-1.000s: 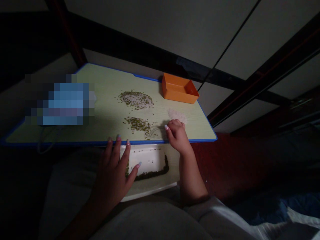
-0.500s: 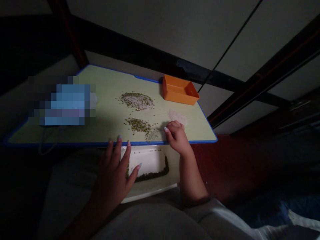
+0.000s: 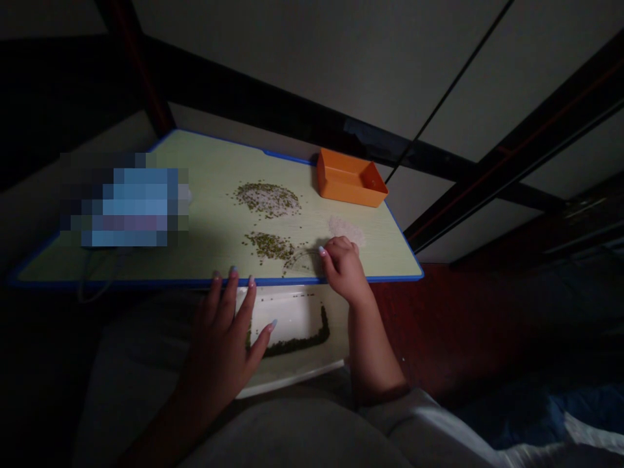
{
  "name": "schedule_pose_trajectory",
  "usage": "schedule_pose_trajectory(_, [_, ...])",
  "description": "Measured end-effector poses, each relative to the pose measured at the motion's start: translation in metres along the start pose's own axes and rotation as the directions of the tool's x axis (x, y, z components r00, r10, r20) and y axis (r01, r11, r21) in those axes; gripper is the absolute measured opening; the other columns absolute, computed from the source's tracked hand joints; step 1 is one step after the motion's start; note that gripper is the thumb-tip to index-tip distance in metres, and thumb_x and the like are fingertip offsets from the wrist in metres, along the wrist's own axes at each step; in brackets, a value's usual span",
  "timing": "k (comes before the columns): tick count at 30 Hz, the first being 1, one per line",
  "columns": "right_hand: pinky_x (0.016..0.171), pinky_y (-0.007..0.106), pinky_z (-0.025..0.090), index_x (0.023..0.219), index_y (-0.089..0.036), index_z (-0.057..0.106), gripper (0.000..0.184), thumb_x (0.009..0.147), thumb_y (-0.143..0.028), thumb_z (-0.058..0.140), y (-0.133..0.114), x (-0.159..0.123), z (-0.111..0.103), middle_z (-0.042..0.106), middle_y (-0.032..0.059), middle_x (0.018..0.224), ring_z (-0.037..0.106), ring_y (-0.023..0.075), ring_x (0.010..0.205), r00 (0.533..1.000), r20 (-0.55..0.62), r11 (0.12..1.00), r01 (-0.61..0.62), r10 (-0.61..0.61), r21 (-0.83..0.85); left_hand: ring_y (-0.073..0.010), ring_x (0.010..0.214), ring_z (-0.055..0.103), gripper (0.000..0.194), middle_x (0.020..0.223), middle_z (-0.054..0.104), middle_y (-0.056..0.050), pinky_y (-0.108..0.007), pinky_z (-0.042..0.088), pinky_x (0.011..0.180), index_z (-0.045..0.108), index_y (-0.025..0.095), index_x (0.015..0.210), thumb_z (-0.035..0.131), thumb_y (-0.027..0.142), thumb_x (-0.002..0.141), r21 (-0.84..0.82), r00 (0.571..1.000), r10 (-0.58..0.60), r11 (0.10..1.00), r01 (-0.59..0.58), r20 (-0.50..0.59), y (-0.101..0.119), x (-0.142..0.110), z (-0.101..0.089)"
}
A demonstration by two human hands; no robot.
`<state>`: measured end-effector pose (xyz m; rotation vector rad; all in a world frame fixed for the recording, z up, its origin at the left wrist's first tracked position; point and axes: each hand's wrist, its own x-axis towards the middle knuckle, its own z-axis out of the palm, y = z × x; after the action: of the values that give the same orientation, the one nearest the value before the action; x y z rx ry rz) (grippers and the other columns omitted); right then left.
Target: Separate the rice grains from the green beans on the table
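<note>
My right hand (image 3: 342, 266) is closed on a clear, curved-edged plastic piece that looks like a protractor (image 3: 305, 261), held low over the board near its front edge. The curved edge faces left, by a small pile of green beans (image 3: 270, 246). Past my knuckles lies a thin patch of pale grains (image 3: 346, 229). Farther back is a larger pile of green beans mixed with pale grains (image 3: 268, 198). My left hand (image 3: 227, 331) is open, fingers spread, with its fingertips at the board's blue front edge. Below it, partly covered, is a white tray (image 3: 292, 372) with green beans along its sides.
An orange box (image 3: 353, 195) stands at the board's (image 3: 209, 159) back right corner. A blurred-out blue object (image 3: 134, 201) sits at the left, with a thin cord loop (image 3: 92, 292) hanging at the front edge. Cabinet panels (image 3: 331, 65) rise behind the board.
The clear curved piece has shifted slightly left, towards the small bean pile, its edge now among stray beans. My left hand has stayed in place.
</note>
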<state>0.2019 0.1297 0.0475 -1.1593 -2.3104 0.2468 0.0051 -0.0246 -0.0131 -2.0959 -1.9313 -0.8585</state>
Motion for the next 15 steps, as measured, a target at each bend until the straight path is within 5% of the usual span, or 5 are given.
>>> schedule_pose_trajectory(15, [0.084, 0.036, 0.032, 0.075, -0.021, 0.057, 0.029, 0.098, -0.029, 0.041, -0.0038, -0.0001, 0.0001, 0.062, 0.007, 0.09, 0.052, 0.0217, 0.096, 0.999, 0.019, 0.999, 0.034, -0.034, -0.034, -0.0435, 0.15, 0.017, 0.086, 0.164, 0.019, -0.019, -0.064, 0.034, 0.112, 0.008, 0.024, 0.156, 0.056, 0.038, 0.087, 0.001, 1.0, 0.008, 1.0, -0.008, -0.006, -0.001, -0.0001, 0.0006])
